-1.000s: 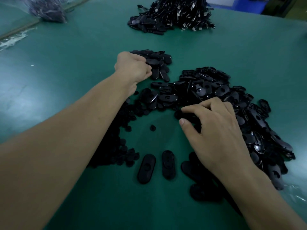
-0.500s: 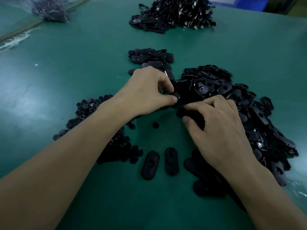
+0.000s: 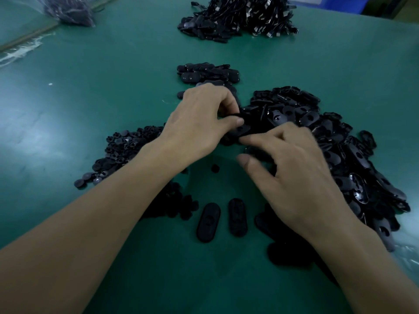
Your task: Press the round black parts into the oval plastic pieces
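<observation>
My left hand point(image 3: 199, 123) pinches an oval plastic piece point(image 3: 240, 130) between thumb and fingers at the near edge of the big heap of oval pieces point(image 3: 328, 141). My right hand point(image 3: 294, 175) hovers just right of it, fingers spread, its index fingertip touching that same piece. A pile of round black parts point(image 3: 122, 152) lies to the left, partly under my left forearm. One loose round part point(image 3: 215, 168) sits between my hands. Two oval pieces point(image 3: 208, 222) point(image 3: 237, 216) lie side by side near me.
A smaller group of oval pieces point(image 3: 208, 73) lies behind my left hand. A heap of black cabled items point(image 3: 240, 17) sits at the far edge, and a clear bag of dark parts point(image 3: 70, 10) at the far left. The green table point(image 3: 90, 87) stretches left.
My left hand came back from the far small pile toward me and right, meeting my right hand at the heap's edge and taking hold of an oval piece. My right hand opened its fingers slightly.
</observation>
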